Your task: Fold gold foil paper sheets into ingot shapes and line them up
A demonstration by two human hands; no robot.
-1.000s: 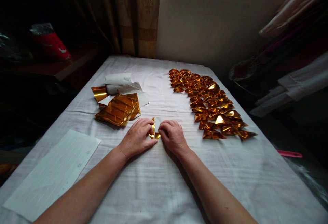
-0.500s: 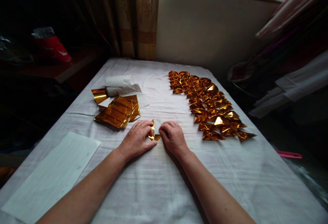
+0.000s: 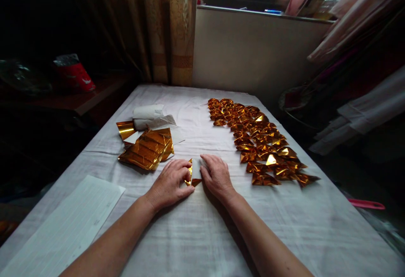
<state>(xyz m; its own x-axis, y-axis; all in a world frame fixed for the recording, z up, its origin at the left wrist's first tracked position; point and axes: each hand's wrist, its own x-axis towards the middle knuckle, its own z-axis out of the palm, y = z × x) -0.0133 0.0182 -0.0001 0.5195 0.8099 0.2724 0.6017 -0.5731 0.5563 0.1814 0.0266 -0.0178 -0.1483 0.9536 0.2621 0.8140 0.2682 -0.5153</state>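
Between my two hands lies a small sheet of gold foil paper, partly folded, with its pale side up in the middle. My left hand is closed on its left edge, thumb toward me and fingers curled over the fold. On the other side, my right hand rests with its fingers stretched forward along the right edge; whether it presses on the sheet is hidden. Left of my left hand is a pile of flat gold foil sheets. Several folded gold foil pieces stand in rows to the right.
White cloth covers the table. A ruled paper sheet lies at the left, and grey-white paper rolls sit behind the foil pile. Beyond the table are a curtain, a red container and hanging clothes.
My right hand's fingers have straightened from a curled pinch and reach forward at the sheet's right edge. My left hand keeps its hold. The view has tilted up, showing more window.
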